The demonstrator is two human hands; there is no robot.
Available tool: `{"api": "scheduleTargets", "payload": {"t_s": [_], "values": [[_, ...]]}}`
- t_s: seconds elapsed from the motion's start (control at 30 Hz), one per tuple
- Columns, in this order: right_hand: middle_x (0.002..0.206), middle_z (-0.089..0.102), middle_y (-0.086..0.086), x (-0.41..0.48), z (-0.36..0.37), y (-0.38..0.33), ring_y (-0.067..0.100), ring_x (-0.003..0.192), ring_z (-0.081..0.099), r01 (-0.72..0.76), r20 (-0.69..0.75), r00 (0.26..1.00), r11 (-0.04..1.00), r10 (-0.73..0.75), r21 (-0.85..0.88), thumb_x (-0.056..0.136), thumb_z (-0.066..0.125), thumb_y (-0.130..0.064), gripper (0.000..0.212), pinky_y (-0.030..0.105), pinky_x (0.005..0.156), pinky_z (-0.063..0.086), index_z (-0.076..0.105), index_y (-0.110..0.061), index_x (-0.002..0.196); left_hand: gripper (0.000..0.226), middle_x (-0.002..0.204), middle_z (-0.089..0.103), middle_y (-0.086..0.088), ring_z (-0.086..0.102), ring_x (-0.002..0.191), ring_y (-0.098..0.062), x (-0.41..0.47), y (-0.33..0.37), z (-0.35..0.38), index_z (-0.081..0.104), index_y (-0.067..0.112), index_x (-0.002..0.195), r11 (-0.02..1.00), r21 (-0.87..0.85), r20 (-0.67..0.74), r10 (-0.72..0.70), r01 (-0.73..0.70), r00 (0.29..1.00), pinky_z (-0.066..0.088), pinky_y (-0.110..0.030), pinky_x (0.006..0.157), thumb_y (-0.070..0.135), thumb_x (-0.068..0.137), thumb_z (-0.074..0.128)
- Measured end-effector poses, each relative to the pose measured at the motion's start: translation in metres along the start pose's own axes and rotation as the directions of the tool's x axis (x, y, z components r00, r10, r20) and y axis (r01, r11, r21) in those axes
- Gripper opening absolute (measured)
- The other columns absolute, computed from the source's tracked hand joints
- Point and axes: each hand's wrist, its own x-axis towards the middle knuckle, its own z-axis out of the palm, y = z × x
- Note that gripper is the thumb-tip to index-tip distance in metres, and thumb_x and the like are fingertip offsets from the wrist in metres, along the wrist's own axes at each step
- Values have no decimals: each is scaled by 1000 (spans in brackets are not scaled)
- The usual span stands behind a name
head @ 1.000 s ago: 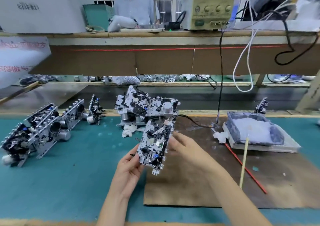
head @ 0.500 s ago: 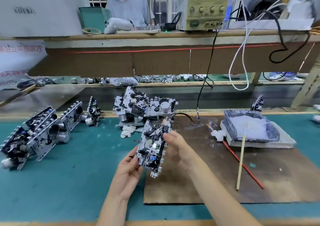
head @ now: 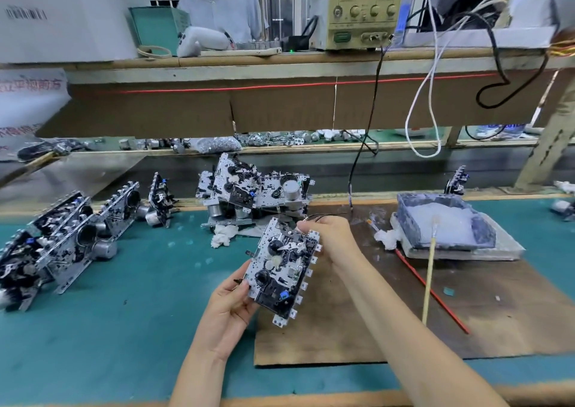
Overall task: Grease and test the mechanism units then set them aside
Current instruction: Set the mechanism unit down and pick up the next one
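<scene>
I hold one metal mechanism unit tilted above the edge of the brown mat. My left hand grips its lower left edge. My right hand grips its top right corner, where thin black wires meet the unit. A pile of more units lies just behind it. A row of units stands on the teal table at the left. The grease tray sits at the right, and a pale stick leans into it.
A power supply with a red display stands on the upper shelf; its black cable hangs to the mat. A red stick lies on the mat. White rags lie by the pile. A person stands behind the shelf.
The unit has tipped more upright in my hands and my right hand slid up to its top corner. The power supply display changed from nearly blank to lit digits.
</scene>
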Motion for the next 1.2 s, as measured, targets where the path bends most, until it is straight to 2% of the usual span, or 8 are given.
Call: {"api": "scheduleTargets", "payload": {"t_s": [0.17, 0.3, 0.47, 0.63, 0.77, 0.9, 1.07, 1.2], "values": [[52, 55, 4, 5, -2, -5, 4, 31, 50, -98, 72, 993, 995, 97, 0, 85, 64, -5, 32, 16, 35, 41, 48, -4, 57, 53, 80, 75, -3, 66, 54, -4, 4, -2, -4, 80, 16, 76, 999, -30, -29, 12, -13, 1000, 52, -15, 48, -6, 91, 34], [82, 68, 16, -3, -7, -3, 17, 62, 63, -1, 267, 955, 904, 127, -428, 91, 56, -13, 23, 26, 63, 50, 64, 2, 76, 57, 76, 74, 2, 67, 57, -2, 5, -2, -4, 79, 20, 74, 999, -28, -72, 30, -32, 997, 51, -13, 47, -5, 94, 33], [121, 60, 3, -15, 1, 0, 18, 110, 56, 302, 411, 903, 865, -125, -401, 86, 54, 2, 35, 32, 95, 46, 57, -12, 118, 57, 79, 74, 1, 67, 59, -3, 7, -3, -7, 80, 20, 73, 999, -23, -99, 22, -24, 995, 51, -13, 47, -3, 95, 33], [117, 59, 10, -24, 8, 4, 13, 102, 53, 394, 381, 885, 865, -267, -311, 82, 57, 9, 31, 15, 85, 41, 58, -2, 112, 35, 77, 74, -3, 58, 44, 1, 10, -2, -6, 79, 13, 75, 994, -108, 33, -29, 33, 999, 51, -13, 46, -1, 82, 48], [94, 65, 9, -25, 10, 3, 12, 86, 53, 502, 298, 859, 799, -416, -330, 77, 63, 10, 19, 21, 74, 43, 66, 3, 94, 51, 121, 57, -29, 70, 89, -21, 7, -4, 9, 59, -13, 116, 996, -78, 219, -23, 41, 975, 53, -22, 84, 1, 102, 12], [88, 68, 16, -19, -2, 3, 16, 85, 58, 445, 237, 895, 781, -377, -438, 77, 63, -1, 7, 33, 73, 48, 67, 2, 82, 40, 78, 74, -5, 68, 61, -7, 10, -3, 7, 77, 10, 88, 961, 266, 43, -87, 73, 995, 55, -17, 55, 3, 95, 38], [72, 61, 14, -10, -10, 0, 13, 76, 52, 328, 178, 945, 764, -276, -556, 75, 66, -11, 11, 26, 57, 35, 59, -8, 68, 22, 100, 68, -6, 61, 81, -2, 2, 35, 41, 65, 13, 101, 576, 783, 50, 315, -233, 948, 46, -6, 70, -2, 90, 55], [64, 53, 7, -8, 7, -10, 13, 69, 48, 294, 209, 955, 772, -211, -564, 72, 71, -23, 24, 28, 52, 31, 60, -1, 70, 24, 79, 65, 13, 56, 68, 5, -21, 65, 67, 66, 28, 78, 261, 890, 214, 486, -374, 847, 40, -2, 63, 6, 87, 63]]}}
